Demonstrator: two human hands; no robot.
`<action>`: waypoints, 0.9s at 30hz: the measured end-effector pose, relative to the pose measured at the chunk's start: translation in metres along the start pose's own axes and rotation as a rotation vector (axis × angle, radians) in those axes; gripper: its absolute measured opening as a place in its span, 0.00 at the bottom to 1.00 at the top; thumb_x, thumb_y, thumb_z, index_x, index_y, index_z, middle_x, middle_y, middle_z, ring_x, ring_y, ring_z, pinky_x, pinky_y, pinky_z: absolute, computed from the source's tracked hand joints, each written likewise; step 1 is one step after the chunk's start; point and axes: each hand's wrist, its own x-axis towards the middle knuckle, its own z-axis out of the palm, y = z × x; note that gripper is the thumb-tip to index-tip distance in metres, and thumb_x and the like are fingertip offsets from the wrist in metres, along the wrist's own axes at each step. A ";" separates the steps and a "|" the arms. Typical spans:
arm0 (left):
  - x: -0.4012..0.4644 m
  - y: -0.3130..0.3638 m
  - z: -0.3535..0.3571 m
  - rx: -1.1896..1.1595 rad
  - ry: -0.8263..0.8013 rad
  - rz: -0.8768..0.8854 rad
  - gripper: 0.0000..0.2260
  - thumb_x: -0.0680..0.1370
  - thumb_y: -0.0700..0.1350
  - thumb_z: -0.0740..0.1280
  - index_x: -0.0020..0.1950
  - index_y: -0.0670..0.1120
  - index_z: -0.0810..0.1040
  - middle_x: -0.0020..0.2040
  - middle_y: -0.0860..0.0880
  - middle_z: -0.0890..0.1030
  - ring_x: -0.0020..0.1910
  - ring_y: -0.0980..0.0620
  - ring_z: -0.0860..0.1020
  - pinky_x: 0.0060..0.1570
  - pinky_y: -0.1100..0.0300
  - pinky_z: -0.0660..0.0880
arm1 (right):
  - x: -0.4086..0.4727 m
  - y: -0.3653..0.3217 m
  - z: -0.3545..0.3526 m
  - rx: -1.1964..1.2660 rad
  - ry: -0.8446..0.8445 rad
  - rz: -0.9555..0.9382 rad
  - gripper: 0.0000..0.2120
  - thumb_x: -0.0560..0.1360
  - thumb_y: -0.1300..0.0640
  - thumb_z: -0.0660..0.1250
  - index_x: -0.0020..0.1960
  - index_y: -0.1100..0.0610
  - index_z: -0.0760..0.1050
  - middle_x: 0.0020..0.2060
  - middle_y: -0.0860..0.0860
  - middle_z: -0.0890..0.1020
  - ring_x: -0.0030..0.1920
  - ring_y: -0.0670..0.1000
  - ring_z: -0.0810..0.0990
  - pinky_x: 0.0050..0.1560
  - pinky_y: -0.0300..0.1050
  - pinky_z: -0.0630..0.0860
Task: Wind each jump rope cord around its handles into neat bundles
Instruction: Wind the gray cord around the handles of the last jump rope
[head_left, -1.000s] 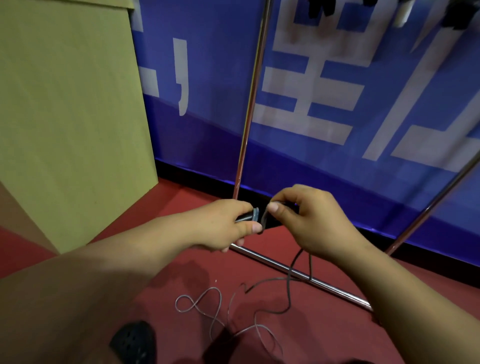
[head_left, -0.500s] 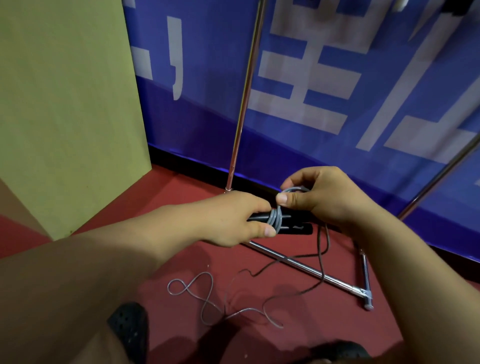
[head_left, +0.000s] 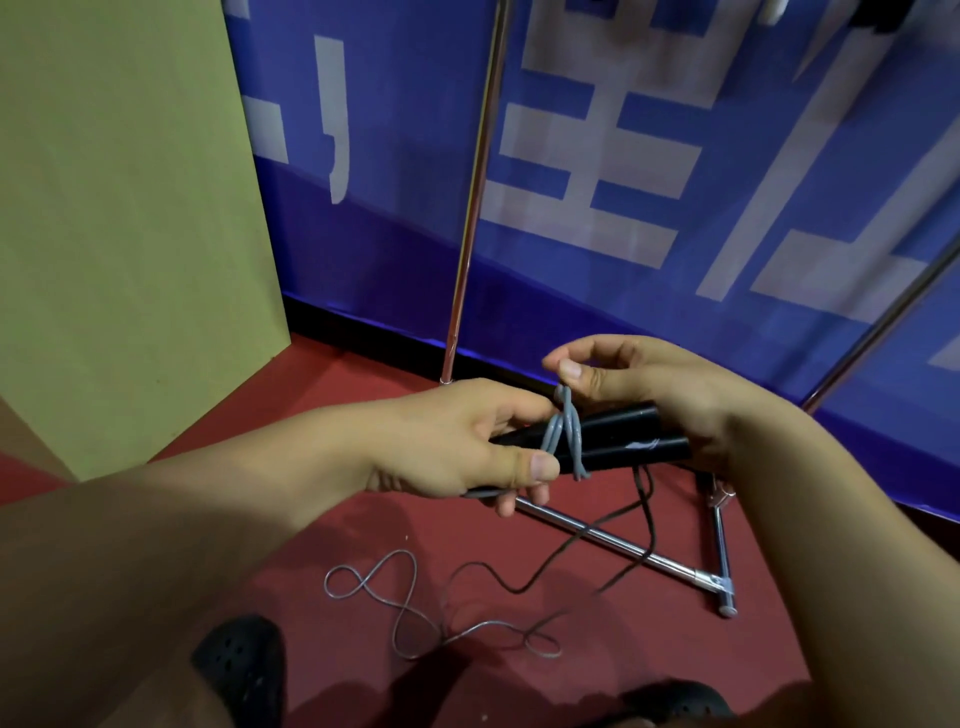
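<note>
Since the earlier frame your right hand (head_left: 649, 395) has lifted the grey cord (head_left: 563, 431), pinching it above the two black handles (head_left: 623, 441) clamped side by side in your left hand (head_left: 467, 441); treat the cord as light, springy and slick, gripping near the wraps.
</note>
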 end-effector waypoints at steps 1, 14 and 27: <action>0.001 0.000 0.000 -0.015 0.022 0.010 0.06 0.81 0.39 0.65 0.52 0.49 0.77 0.40 0.51 0.82 0.34 0.53 0.78 0.37 0.65 0.74 | 0.000 -0.001 0.000 0.065 0.016 0.021 0.19 0.71 0.53 0.71 0.58 0.61 0.78 0.44 0.55 0.83 0.45 0.55 0.81 0.43 0.44 0.80; 0.008 0.005 -0.008 -0.260 0.519 -0.029 0.05 0.83 0.39 0.62 0.50 0.42 0.76 0.36 0.48 0.79 0.28 0.53 0.75 0.26 0.65 0.74 | 0.009 0.002 0.017 0.127 0.194 0.042 0.05 0.80 0.58 0.65 0.49 0.55 0.79 0.36 0.53 0.77 0.31 0.48 0.73 0.31 0.43 0.72; 0.011 -0.016 -0.030 -0.235 0.767 -0.182 0.07 0.83 0.44 0.64 0.51 0.41 0.78 0.40 0.48 0.80 0.30 0.55 0.75 0.35 0.56 0.82 | 0.008 0.003 0.028 -0.091 0.264 0.010 0.03 0.79 0.61 0.66 0.48 0.57 0.79 0.31 0.50 0.79 0.31 0.50 0.67 0.29 0.43 0.64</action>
